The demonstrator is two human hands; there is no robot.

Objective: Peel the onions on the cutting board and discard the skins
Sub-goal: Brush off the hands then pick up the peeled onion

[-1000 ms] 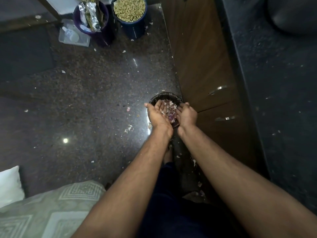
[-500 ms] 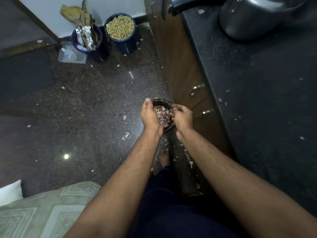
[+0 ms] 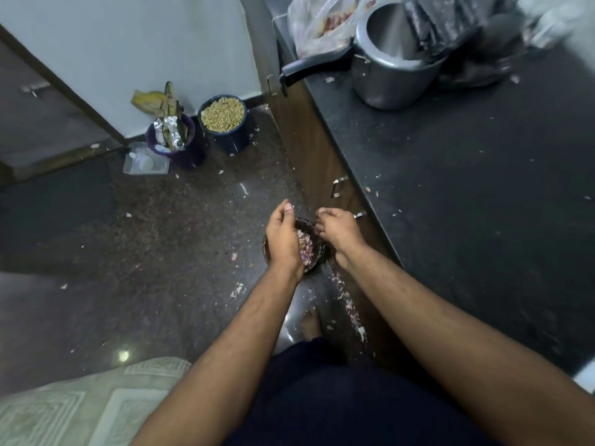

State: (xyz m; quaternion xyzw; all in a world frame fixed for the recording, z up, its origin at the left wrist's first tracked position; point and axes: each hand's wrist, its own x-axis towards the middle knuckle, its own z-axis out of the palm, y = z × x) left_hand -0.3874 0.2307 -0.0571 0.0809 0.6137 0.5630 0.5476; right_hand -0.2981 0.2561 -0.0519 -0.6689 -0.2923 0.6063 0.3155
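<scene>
1. The left hand (image 3: 283,239) is loosely cupped and holds nothing I can see; the right hand (image 3: 338,231) has its fingers curled down, grip unclear
2. Between them, the onion skins (image 3: 305,244) lie in a dark bin (image 3: 317,263) on the floor (image 3: 161,252)
3. Best to brush off the palms low over the bin, as scraps already litter the floor

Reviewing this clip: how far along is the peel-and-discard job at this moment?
Late stage, it seems. Done: onion skins already lie in the small dark bin on the floor. In hand: the left hand and right hand hover over the bin; whether they hold any skins is unclear. Left: scraps on the floor and the countertop remain. No cutting board or onions are in view.
</scene>
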